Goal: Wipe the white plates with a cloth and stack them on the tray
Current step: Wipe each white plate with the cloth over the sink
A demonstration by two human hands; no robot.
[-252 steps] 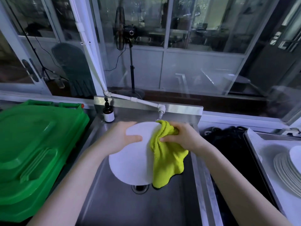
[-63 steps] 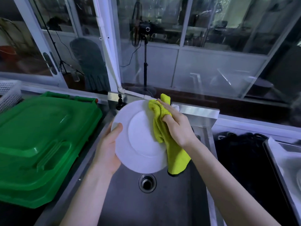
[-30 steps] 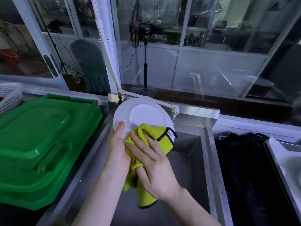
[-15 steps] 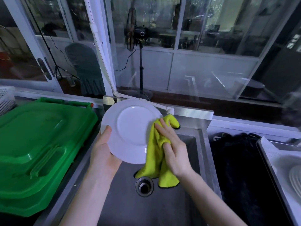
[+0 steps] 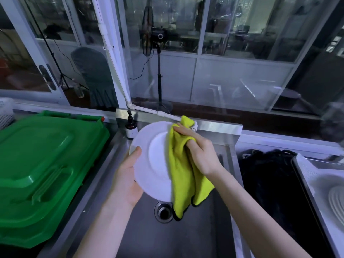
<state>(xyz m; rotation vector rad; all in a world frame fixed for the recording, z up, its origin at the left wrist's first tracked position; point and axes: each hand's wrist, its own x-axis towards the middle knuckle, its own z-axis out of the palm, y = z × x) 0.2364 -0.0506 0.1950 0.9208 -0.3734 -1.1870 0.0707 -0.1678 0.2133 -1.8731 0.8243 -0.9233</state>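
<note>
one white plate (image 5: 154, 161) is held tilted above the steel sink (image 5: 186, 237), near the middle of the view. its rim at 9 o'clock is grasped by the left grip (image 5: 128, 181), with the thumb laid on the face. a yellow cloth (image 5: 183, 175) is bunched in the right grip (image 5: 202, 155), which is clenched round it and pressed against the plate's face from 12 to 3 o'clock; the loose end hangs down past the rim.

the task is judged to be partly done. a stack of wiped plates (image 5: 336, 203) is seen on the tray (image 5: 307, 175) at 3 o'clock, cut off by the frame edge, so the count cannot be told. the plate in hand is judged to be mid-wipe and has yet to be stacked. no unwiped plates are seen here, so what is left cannot be told.

a drain (image 5: 163, 211) lies in the sink at 6 o'clock of the plate. a dark pump bottle (image 5: 131, 127) stands at the sink's far corner, at 11 o'clock of the plate and close to its rim. a green plastic lid (image 5: 41, 164) fills the worktop at 9 o'clock. a dark basin (image 5: 270, 183) lies between sink and tray and must be crossed on the way to the stack.
</note>
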